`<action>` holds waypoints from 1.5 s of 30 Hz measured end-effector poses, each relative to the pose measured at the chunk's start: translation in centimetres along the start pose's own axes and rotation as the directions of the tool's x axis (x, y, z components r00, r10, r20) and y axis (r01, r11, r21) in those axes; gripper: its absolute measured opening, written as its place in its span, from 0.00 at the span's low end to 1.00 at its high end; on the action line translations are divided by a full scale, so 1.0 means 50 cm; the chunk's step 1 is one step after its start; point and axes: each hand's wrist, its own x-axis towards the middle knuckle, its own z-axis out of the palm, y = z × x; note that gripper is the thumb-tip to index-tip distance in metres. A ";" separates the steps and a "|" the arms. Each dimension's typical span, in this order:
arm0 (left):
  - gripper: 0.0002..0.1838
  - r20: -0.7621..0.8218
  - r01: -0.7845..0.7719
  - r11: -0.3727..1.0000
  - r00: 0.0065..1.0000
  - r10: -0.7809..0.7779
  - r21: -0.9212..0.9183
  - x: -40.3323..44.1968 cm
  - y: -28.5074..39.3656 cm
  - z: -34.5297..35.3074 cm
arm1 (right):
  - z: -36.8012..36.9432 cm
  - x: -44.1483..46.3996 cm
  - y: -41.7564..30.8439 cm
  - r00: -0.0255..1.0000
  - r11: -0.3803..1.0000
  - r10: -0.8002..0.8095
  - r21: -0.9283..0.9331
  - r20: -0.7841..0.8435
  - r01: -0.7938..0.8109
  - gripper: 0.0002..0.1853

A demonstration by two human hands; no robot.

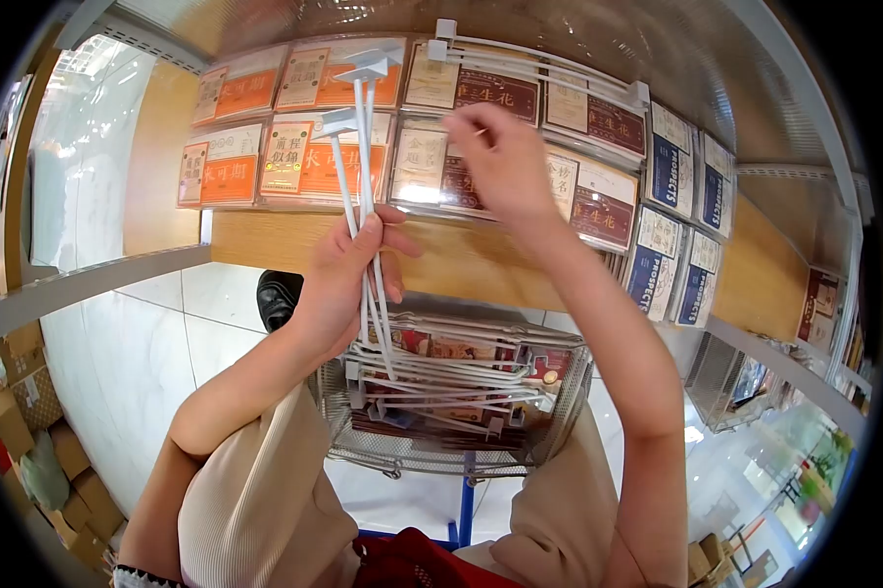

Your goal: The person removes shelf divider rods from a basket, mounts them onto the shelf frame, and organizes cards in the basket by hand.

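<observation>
My left hand [348, 269] is closed around several white display hooks [365, 157], long thin rods with flat grey-white plates at their upper ends. They stand nearly upright in front of the orange boxed packs [324, 162]. To the right, my right hand [505, 162] hovers over the brown-and-cream packs [466, 186], its fingers curled together. Whether anything is between those fingertips is hidden. More white hooks [549, 69] lie across the top of the brown packs. Below my hands, a wire basket [451, 465] holds a pile of similar white hooks and flat packs.
Blue-and-white packs [657, 260] stand at the right end of the wooden shelf [265, 240]. A metal shelf rail [89, 289] runs at the left. Cardboard boxes [79, 500] sit on the floor at lower left, and another wire basket [730, 377] is at right.
</observation>
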 end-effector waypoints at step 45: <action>0.14 -0.017 0.004 1.000 1.000 -0.004 -0.014 -0.001 -0.005 0.003 | -0.063 0.134 0.122 0.849 0.827 -0.392 -0.539 -0.354 0.157 0.08</action>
